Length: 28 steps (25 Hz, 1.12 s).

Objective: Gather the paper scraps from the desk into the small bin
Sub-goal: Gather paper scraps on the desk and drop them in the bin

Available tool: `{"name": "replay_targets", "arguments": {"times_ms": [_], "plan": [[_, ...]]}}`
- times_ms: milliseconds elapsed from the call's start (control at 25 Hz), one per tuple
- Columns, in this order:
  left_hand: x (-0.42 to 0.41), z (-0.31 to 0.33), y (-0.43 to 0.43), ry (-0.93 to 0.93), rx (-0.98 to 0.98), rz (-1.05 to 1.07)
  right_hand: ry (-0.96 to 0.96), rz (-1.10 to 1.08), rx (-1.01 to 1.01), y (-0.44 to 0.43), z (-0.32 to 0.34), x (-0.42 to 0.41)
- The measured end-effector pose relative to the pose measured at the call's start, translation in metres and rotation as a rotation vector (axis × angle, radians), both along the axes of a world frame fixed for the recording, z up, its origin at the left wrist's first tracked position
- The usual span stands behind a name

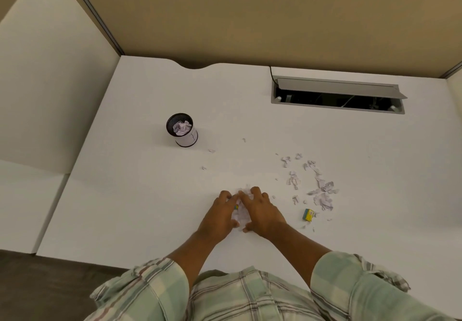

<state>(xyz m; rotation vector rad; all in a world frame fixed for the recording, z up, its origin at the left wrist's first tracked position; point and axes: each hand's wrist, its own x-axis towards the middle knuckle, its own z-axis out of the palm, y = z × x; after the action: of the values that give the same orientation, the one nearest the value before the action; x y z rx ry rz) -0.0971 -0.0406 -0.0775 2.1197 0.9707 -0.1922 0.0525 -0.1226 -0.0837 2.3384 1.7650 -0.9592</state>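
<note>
A small black mesh bin (pixel 182 133) stands upright on the white desk (pixel 140 195), with crumpled paper showing inside it. My left hand (pixel 220 215) and my right hand (pixel 262 213) are cupped side by side around a pile of white paper scraps (pixel 241 214) pressed between them on the desk. A tiny bit of something yellow and blue shows between the hands. To the right lies a loose scatter of several paper scraps (pixel 322 190). A few single scraps (pixel 211 150) lie between my hands and the bin.
A small yellow and green box (pixel 308 214) lies near the scattered scraps. An open cable hatch (pixel 337 95) with a raised grey lid is set into the desk at the back right. Beige partition walls (pixel 250 16) enclose the desk. The desk's front edge runs below my forearms.
</note>
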Motion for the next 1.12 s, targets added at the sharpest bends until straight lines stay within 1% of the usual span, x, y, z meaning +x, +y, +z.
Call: {"name": "replay_targets", "arguments": {"times_ms": [160, 320, 400, 520, 680, 880, 1000, 1120], "plan": [[0.001, -0.005, 0.001, 0.001, -0.009, 0.024, 0.045, -0.051, 0.029, 0.009, -0.001, -0.003], [0.004, -0.010, 0.001, -0.003, 0.034, 0.063, 0.065, -0.071, 0.060, 0.015, -0.002, -0.004], [0.006, -0.012, 0.001, -0.012, 0.044, 0.091, 0.083, -0.114, 0.057, 0.016, -0.003, -0.005], [0.007, -0.016, 0.000, -0.026, 0.035, 0.122, 0.127, -0.223, 0.046, 0.019, -0.002, -0.002], [0.004, -0.018, 0.003, -0.061, 0.002, 0.170, 0.191, -0.313, 0.037, 0.021, 0.000, 0.005], [-0.004, -0.011, 0.010, -0.095, 0.007, 0.268, 0.297, -0.496, 0.122, 0.023, 0.008, 0.011], [-0.006, -0.001, 0.024, -0.127, 0.019, 0.367, 0.382, -0.624, 0.151, 0.037, 0.024, 0.014], [-0.009, 0.014, 0.049, -0.173, 0.063, 0.417, 0.491, -0.733, 0.220, 0.063, 0.046, 0.013]]}}
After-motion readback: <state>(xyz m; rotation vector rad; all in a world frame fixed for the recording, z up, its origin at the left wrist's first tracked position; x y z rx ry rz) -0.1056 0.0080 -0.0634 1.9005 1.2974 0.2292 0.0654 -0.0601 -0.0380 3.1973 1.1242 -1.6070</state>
